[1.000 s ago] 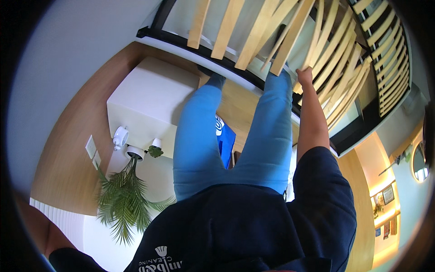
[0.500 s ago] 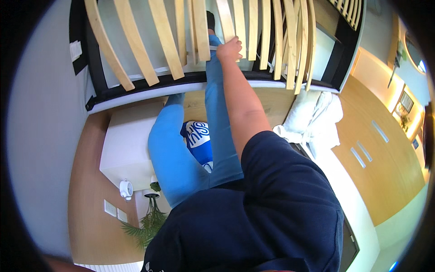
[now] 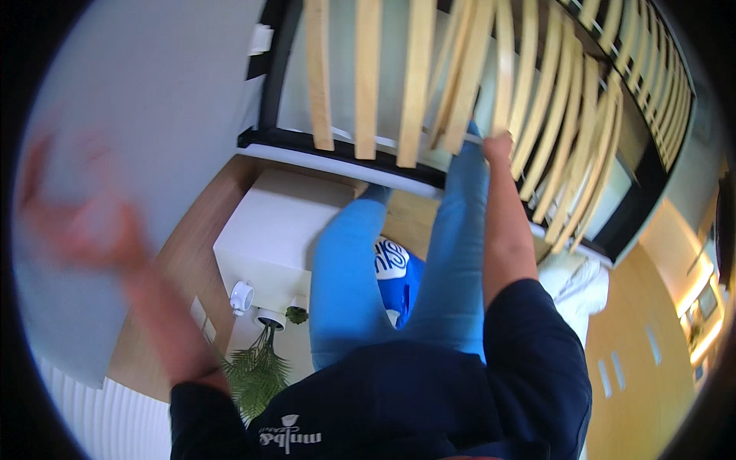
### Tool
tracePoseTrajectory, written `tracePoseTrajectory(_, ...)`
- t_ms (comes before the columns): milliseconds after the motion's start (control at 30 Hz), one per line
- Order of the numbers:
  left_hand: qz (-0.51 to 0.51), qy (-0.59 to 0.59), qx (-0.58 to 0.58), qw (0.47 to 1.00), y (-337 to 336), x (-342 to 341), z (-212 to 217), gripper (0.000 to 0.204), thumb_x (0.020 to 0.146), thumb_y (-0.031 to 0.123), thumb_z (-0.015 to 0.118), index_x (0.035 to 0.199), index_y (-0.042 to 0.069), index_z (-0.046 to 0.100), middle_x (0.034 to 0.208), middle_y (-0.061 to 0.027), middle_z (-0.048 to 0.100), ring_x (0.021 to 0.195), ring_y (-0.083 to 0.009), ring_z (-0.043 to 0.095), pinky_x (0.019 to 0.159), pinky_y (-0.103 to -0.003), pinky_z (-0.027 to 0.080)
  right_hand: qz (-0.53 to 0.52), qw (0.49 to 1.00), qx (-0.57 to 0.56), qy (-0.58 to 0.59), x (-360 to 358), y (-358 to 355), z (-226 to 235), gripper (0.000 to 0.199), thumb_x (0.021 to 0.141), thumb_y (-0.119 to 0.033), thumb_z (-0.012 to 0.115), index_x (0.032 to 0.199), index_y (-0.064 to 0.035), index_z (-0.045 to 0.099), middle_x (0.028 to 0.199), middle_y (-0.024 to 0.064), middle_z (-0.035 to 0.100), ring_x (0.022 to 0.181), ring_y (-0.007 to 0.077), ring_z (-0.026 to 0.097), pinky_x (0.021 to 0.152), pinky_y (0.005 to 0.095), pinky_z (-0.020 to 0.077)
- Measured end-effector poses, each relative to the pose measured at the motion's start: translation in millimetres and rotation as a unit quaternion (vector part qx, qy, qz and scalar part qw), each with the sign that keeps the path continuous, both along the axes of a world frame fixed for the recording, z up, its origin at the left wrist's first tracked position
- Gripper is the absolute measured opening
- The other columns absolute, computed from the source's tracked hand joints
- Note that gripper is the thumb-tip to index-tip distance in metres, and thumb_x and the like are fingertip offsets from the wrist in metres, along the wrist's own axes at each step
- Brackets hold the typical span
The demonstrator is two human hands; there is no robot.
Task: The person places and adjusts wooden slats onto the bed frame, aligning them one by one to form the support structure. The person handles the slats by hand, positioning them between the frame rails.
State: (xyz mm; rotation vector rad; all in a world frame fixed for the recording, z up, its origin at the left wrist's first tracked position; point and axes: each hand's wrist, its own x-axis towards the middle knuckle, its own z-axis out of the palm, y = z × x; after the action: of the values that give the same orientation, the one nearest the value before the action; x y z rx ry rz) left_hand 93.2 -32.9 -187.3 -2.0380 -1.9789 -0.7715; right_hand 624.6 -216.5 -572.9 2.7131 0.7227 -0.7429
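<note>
The slatted bed frame [image 3: 264,140] serves as the reference for all positions. The wooden slat [image 3: 504,61] lies in the row of pale slats within the bed frame, with its near end close to the near rail. The right hand [image 3: 498,147] is at this near end; its grip is closed on the slat, although the fingertips are largely hidden. The left hand [image 3: 92,230] is raised to the left of the bed frame, in front of the grey wall [image 3: 165,84]. It is blurred; its grip is spread wide and has hold of nothing visible. The right leg [image 3: 456,245] extends beneath the slats. On the near side of the bed frame are a white cabinet [image 3: 284,218] toward the left, a blue-and-white bag [image 3: 395,287] between the legs, and white bedding [image 3: 575,284] toward the right
</note>
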Motion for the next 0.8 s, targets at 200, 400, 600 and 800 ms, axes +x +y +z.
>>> tracePoseTrajectory(200,0.102,-0.272,-0.344,0.893,-112.5,20.4,-257.1,0.048,0.075,0.008,0.074,0.118,0.007,0.052,0.111,-0.0172,0.054,0.105,-0.0352,0.052,0.094,-0.044,0.042,0.152,0.969,0.160,-0.113,-89.4,74.1,28.7,0.072,0.076,-0.021,0.068,0.139,-0.0019,0.039,0.137,0.0220,0.043,0.129,0.0364,0.039,0.103,0.0535,0.0362)
tracePoseTrajectory(400,0.139,-0.290,-0.480,0.816,-140.2,47.1,-370.9,0.096,0.064,0.037,0.087,0.135,-0.003,0.036,0.123,-0.0266,0.053,0.118,-0.0410,0.051,0.100,-0.045,0.043,0.356,0.831,0.403,0.138,-226.4,115.9,42.8,0.058,0.077,-0.011,0.070,0.130,-0.0036,0.047,0.124,0.0224,0.047,0.120,0.0401,0.042,0.105,0.0468,0.0344)
tracePoseTrajectory(600,0.144,-0.259,-0.555,0.777,-120.7,55.4,-376.8,0.064,0.069,0.021,0.080,0.116,-0.001,0.043,0.102,-0.0271,0.064,0.099,-0.0425,0.063,0.086,-0.047,0.051,0.310,0.878,0.351,0.099,-286.0,123.7,23.7,0.062,0.076,-0.023,0.075,0.127,-0.0006,0.047,0.120,0.0239,0.048,0.117,0.0396,0.045,0.102,0.0453,0.0375)
tracePoseTrajectory(800,0.148,-0.251,-0.500,0.815,-113.1,38.2,-358.8,0.064,0.073,0.018,0.074,0.122,0.001,0.038,0.105,-0.0252,0.061,0.100,-0.0423,0.061,0.085,-0.048,0.051,0.188,0.889,0.258,0.329,-330.0,106.1,-1.2,0.057,0.082,-0.028,0.073,0.121,0.0046,0.048,0.121,0.0264,0.056,0.107,0.0396,0.058,0.090,0.0438,0.0472)
